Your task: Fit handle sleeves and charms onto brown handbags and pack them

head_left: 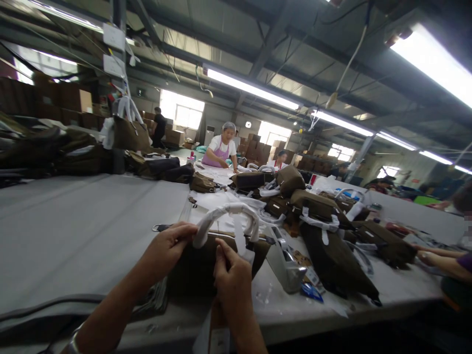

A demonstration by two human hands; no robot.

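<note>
A dark olive handbag [188, 270] stands upright on the white table in front of me. Its arched handles [228, 211] are wrapped in white paper, and a zipper [224, 235] runs along its top. My left hand [171, 248] is closed, with thumb and fingers pinching the bag at the left foot of the wrapped handle. In front of the bag is my right hand [232, 273], thumb and forefinger pressed together near the zipper; what they pinch is too small to tell. A brown tag [219, 329] hangs below my right wrist, partly hidden.
A grey tape dispenser [285, 265] sits right of the bag, beside a blue packet [311, 291]. More olive bags [332, 250] are piled to the right and back. A person in a pink apron [221, 152] works across the white table [92, 221]. Another person's arm [438, 260] reaches in from the right.
</note>
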